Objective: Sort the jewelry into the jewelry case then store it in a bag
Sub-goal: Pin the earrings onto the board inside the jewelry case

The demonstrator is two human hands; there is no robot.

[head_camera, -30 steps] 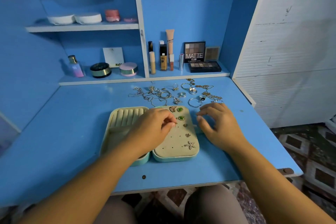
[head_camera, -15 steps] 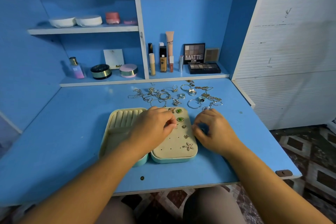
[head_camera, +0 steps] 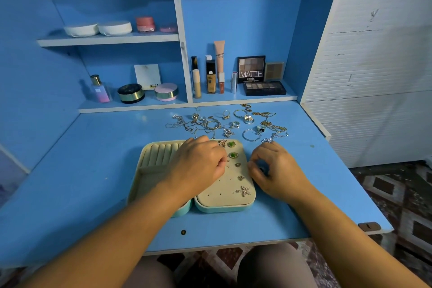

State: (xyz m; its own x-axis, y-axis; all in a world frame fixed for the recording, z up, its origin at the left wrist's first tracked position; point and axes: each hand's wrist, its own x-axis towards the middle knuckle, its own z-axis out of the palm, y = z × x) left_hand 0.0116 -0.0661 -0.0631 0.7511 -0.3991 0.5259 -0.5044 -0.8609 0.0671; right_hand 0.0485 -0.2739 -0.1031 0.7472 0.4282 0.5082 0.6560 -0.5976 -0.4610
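Observation:
An open teal jewelry case (head_camera: 223, 207) with cream lining lies on the blue desk. Its right panel carries several earrings, among them two green ones (head_camera: 232, 149) and a starfish stud (head_camera: 244, 191). My left hand (head_camera: 198, 163) lies over the middle of the case and pinches a small gold earring (head_camera: 228, 163) against the panel. My right hand (head_camera: 275, 169) rests at the case's right edge, fingers curled round something small and dark that I cannot make out. A loose pile of rings, hoops and chains (head_camera: 231, 124) lies behind the case.
The desk (head_camera: 93, 170) ends at a front edge near my knees. Shelves behind hold cosmetics: a perfume bottle (head_camera: 99, 89), jars, foundation tubes and a MATTE eyeshadow palette (head_camera: 252, 69). A white slatted cabinet (head_camera: 374, 77) stands to the right.
My right hand has drawn back from the loose pile toward the case's right edge and curled tighter. My left hand stayed on the earring panel.

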